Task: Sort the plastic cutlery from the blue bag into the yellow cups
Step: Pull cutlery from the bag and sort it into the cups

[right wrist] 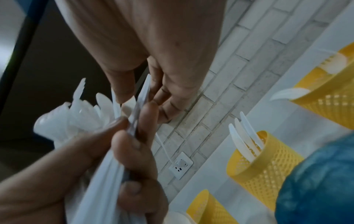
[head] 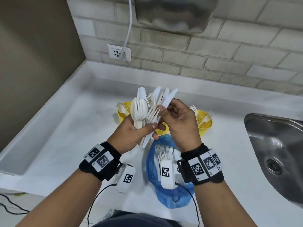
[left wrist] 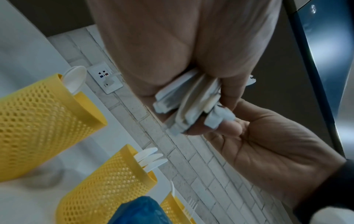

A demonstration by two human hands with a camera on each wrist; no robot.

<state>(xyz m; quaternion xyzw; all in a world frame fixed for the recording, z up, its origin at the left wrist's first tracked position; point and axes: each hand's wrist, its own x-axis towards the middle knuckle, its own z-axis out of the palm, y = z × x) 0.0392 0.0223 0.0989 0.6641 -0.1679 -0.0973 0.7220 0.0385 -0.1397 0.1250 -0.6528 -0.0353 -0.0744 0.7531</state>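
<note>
Clamped in the left hand (head: 139,130), the cutlery bundle (head: 147,108) fans out; right hand (head: 178,118) pinches one knife (head: 167,97): best drawn straight out, the rest squeezed firmly

A left hand (left wrist: 191,53) gripped a bundle of white plastic cutlery (left wrist: 189,109), the right hand (left wrist: 268,151) cupped just beneath. Three yellow mesh cups (left wrist: 38,121) stood along the counter's back edge, near a blue bag (left wrist: 139,210).

White countertop (head: 68,128): three yellow mesh cups in a row near the back; left cup (head: 125,110) holds a spoon, middle cup (left wrist: 107,186) knives, right cup (head: 205,122) forks. Blue plastic bag (head: 164,192) lies in front of them; steel sink (head: 275,154) to the right
</note>
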